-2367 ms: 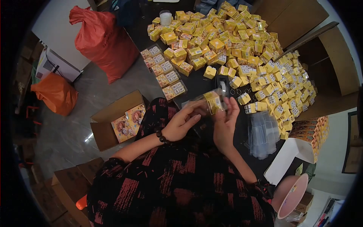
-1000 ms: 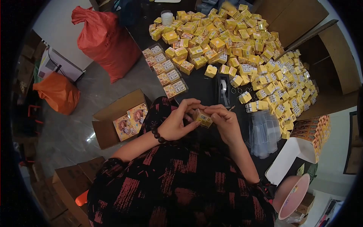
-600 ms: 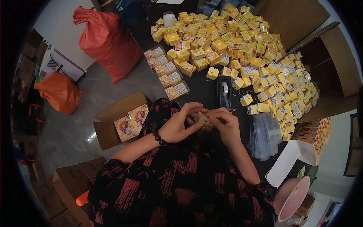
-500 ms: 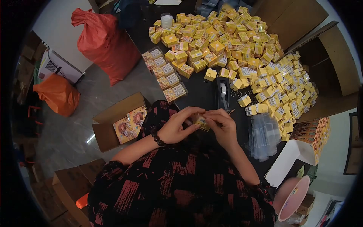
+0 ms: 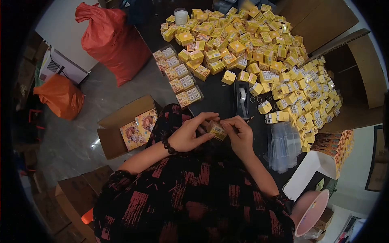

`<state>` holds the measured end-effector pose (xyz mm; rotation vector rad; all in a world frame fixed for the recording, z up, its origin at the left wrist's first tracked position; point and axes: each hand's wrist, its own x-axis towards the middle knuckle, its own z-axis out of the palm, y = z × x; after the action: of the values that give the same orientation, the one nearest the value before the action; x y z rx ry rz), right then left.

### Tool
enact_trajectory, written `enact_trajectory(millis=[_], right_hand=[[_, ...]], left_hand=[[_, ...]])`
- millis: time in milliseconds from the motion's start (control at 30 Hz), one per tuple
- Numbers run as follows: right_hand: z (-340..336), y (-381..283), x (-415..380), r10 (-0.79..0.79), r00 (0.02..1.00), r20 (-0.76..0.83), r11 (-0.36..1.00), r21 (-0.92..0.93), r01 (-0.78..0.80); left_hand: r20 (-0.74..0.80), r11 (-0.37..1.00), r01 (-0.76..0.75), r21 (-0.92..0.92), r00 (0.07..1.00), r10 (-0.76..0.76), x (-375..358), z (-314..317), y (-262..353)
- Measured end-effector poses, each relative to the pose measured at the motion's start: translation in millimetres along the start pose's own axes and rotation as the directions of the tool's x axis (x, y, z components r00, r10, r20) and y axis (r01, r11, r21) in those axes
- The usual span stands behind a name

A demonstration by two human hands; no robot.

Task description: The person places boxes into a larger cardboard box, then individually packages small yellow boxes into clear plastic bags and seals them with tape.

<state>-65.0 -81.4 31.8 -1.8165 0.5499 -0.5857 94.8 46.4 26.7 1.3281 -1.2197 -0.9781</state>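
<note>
Between my two hands, close to my body, is a small yellow box, apparently in a clear wrap. My left hand, with a dark bead bracelet on its wrist, grips the box from the left between thumb and fingers. My right hand pinches at the box's upper right side; what its fingertips hold is too small to make out. Just beyond my right hand stands a black tape dispenser. Clear plastic sleeves lie to the right of my right forearm.
Yellow boxes cover the far table; small yellow pieces heap by an open carton. Filled trays line the table's left edge. A carton, red sack and orange bag stand left, a pink basin lower right.
The fingers of my right hand have shifted slightly at the box, and more of its yellow face shows. The view has tilted a little. Both hands remain around the box.
</note>
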Motion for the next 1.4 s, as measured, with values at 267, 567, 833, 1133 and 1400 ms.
enact_trajectory(millis=[267,567,833,1133,1400], right_hand=[[1,3,-2,0.133,0.991,-0.034,0.989,0.077,-0.130],[6,-3,-2,0.099,0.991,-0.093,0.994,-0.047,-0.103],[1,-5,-2,0.062,0.998,0.015,0.998,0.018,-0.062],[-21,3,16,-0.257,0.963,0.083,0.905,-0.328,0.270],[-140,85,133,-0.293,0.955,0.039,0.412,-0.896,0.164]], left_hand=[[0.021,0.996,0.016,-0.089,1.000,-0.014,0,-1,-2],[0.025,0.997,0.023,-0.077,0.999,-0.021,0,-2,-1],[-0.002,0.999,-0.006,-0.038,1.000,0.006,-2,-2,2],[-0.108,0.978,-0.005,-0.208,0.994,-0.018,-9,4,-31],[0.141,0.770,0.286,-0.570,0.958,-0.251,-33,-42,-41]])
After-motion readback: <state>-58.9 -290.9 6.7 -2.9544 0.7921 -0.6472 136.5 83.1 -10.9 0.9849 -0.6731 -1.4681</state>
